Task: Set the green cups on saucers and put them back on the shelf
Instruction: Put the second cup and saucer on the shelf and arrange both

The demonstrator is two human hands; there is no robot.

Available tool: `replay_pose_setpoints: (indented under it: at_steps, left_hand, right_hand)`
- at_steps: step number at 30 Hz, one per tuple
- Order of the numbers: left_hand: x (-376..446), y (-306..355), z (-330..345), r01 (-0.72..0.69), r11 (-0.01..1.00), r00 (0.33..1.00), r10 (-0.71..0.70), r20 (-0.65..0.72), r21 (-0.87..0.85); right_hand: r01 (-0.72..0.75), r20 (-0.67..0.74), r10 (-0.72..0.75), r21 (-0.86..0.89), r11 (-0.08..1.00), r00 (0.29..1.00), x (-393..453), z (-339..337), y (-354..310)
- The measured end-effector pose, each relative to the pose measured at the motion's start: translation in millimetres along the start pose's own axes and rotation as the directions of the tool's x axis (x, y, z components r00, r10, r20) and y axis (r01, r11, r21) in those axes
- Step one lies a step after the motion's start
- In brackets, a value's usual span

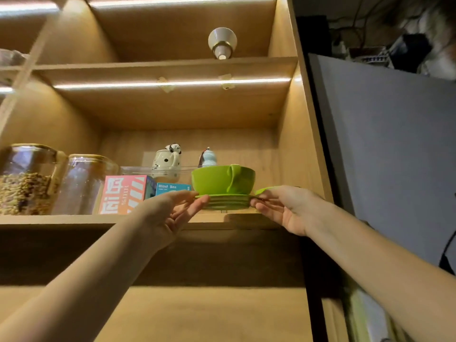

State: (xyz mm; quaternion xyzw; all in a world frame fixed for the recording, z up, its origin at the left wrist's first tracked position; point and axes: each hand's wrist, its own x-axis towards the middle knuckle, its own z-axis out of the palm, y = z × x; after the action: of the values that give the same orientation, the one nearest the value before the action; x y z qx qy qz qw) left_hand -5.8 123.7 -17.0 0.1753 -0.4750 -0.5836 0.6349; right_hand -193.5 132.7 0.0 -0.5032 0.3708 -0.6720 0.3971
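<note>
A green cup (217, 180) stands upright on a green saucer (225, 202), its handle turned toward me. Both hover just above the front edge of the wooden shelf (74, 219), at its right end. My left hand (170, 211) pinches the saucer's left rim. My right hand (283, 206) grips the right rim. A second green rim (265, 190) pokes out above my right hand's fingers; the rest of that piece is hidden.
On the shelf left of the cup stand a pink box (123, 193), a blue box (170, 188) and two glass jars (27, 178). Behind are a spotted mug (166, 160) and a small figurine (208, 157). The cabinet's right wall (299, 149) is close by.
</note>
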Motion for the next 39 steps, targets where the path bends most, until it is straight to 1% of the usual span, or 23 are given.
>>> replay_pose_setpoints:
  at_steps: [3,6,10,16,19,22,24,27,30,31,32,33,34,35,36,37,38,39]
  left_hand:
    - [18,1,2,-0.007,1.000,1.000,0.008,-0.027,0.028]
    - [34,-3,1,0.003,0.999,0.999,-0.001,-0.050,0.041]
    - [54,-10,-6,0.000,0.996,0.995,0.008,-0.098,0.088]
    - [75,-19,-11,-0.007,0.992,0.985,0.029,-0.172,0.127]
    - [82,-20,-11,0.002,0.992,0.984,0.020,-0.177,0.126]
    - [88,-23,-9,0.004,0.994,0.981,0.019,-0.195,0.113]
    - [92,-26,-9,0.002,0.994,0.980,0.020,-0.196,0.108]
    - [93,-30,-8,0.002,0.995,0.981,0.017,-0.195,0.098]
    - [83,-33,-3,-0.035,0.993,0.981,0.056,-0.188,0.113]
    - [81,-34,-2,-0.070,0.987,0.977,0.097,-0.187,0.146]
    - [79,-37,-3,-0.141,0.965,0.965,0.184,-0.185,0.221]
    - [79,-40,-5,-0.236,0.893,0.929,0.323,-0.180,0.383]
    - [81,-44,-8,-0.321,0.719,0.850,0.505,-0.147,0.617]
    - [80,-49,-12,-0.369,0.464,0.745,0.665,-0.042,0.805]
    - [78,-55,-16,-0.392,0.226,0.656,0.748,0.099,0.892]
    - [77,-61,-19,-0.403,0.072,0.621,0.754,0.215,0.912]
    - [76,-67,-21,-0.412,-0.011,0.627,0.723,0.292,0.911]
    - [77,-72,-23,-0.417,-0.072,0.635,0.690,0.347,0.906]
  right_hand:
    - [-0.006,0.010,0.006,0.008,1.000,1.000,20,4,1]
    - [0.003,-0.017,-0.002,0.024,1.000,1.000,35,6,6]
    - [-0.003,-0.038,0.003,0.002,1.000,0.999,47,8,13]
    - [-0.023,-0.111,0.013,-0.092,0.995,0.994,60,21,22]
    - [-0.006,-0.075,-0.006,-0.149,0.989,0.997,67,23,25]
    - [0.033,-0.101,-0.061,-0.256,0.966,0.993,72,20,29]
    - [0.032,-0.073,-0.059,-0.329,0.944,0.996,73,17,32]
    - [0.067,-0.017,-0.079,-0.362,0.930,0.997,71,13,35]
    - [0.110,0.047,-0.100,-0.322,0.940,0.994,63,9,32]
    - [0.143,0.039,-0.138,-0.322,0.936,0.990,61,6,33]
    - [0.226,0.017,-0.236,-0.365,0.903,0.972,61,2,35]
    - [0.348,-0.010,-0.398,-0.465,0.814,0.917,59,-2,40]
    - [0.467,0.000,-0.584,-0.600,0.649,0.811,56,-6,47]
    - [0.541,0.082,-0.710,-0.710,0.451,0.699,50,-9,55]
    - [0.565,0.201,-0.739,-0.775,0.281,0.643,44,-10,62]
    - [0.573,0.318,-0.699,-0.804,0.159,0.640,41,-10,70]
    - [0.571,0.406,-0.637,-0.818,0.067,0.656,41,-10,76]
    - [0.560,0.459,-0.584,-0.829,-0.008,0.670,43,-9,81]
